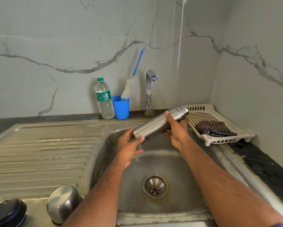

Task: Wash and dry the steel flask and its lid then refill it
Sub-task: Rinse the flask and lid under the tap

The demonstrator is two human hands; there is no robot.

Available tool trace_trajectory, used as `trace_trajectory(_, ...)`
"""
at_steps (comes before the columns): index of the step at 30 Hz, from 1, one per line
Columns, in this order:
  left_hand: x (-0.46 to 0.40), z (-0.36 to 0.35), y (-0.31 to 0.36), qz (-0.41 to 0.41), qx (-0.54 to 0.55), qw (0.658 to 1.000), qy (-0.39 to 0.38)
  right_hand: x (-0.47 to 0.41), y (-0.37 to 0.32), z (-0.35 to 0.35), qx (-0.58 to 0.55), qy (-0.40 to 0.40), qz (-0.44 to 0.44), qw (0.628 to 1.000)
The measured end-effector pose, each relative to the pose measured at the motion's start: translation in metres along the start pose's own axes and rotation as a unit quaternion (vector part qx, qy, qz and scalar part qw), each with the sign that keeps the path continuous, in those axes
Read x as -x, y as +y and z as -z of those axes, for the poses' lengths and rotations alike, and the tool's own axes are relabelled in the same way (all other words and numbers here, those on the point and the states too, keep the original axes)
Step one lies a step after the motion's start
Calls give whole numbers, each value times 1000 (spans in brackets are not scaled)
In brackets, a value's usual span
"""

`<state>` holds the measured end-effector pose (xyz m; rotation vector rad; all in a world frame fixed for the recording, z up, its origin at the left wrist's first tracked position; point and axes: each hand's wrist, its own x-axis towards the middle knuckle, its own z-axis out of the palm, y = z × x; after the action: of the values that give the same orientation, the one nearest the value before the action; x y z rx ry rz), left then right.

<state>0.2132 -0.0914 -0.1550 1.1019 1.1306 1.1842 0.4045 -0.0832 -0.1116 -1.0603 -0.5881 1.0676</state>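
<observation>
Both hands hold the steel flask (160,123) tilted over the sink (178,205) basin, its threaded neck up toward the white rack (219,140) and its base down to the left. The right hand (176,130) is wrapped around the upper body, thumb on top, fingers closed beneath. The left hand (129,145) pinches the base between thumb and loosely spread fingers (water trickles off just below them). The tap (149,90) runs just behind the right thumb. Below the fingers the basin is open down to the drain (155,185). The steel cap (63,203) and black lid (8,213) sit on the drainboard, well apart from the left hand.
</observation>
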Motion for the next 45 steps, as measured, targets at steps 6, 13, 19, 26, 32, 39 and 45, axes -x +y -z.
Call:
trace_trajectory(6,3,-16,0,11,1,999,-45,-9,-10,9,21,40,53,998)
trace_trajectory(13,-4,-3,-9,-85,-261,962,-9,0,7,-1,70,-35,9,997)
trace_trajectory(19,-3,0,-5,-133,-389,911,-22,13,18,-18,136,-116,-7,984)
trace_trajectory(26,8,5,7,-2,-223,967,-127,19,20,-21,162,-152,-49,974)
trace_trajectory(32,20,4,19,129,75,959,-240,22,18,-19,127,-236,-113,957)
trace_trajectory(39,14,-7,13,129,-4,981,-147,20,20,-23,178,-141,-20,974)
trace_trajectory(45,16,-12,6,31,-159,978,-129,17,24,-26,188,-133,55,972)
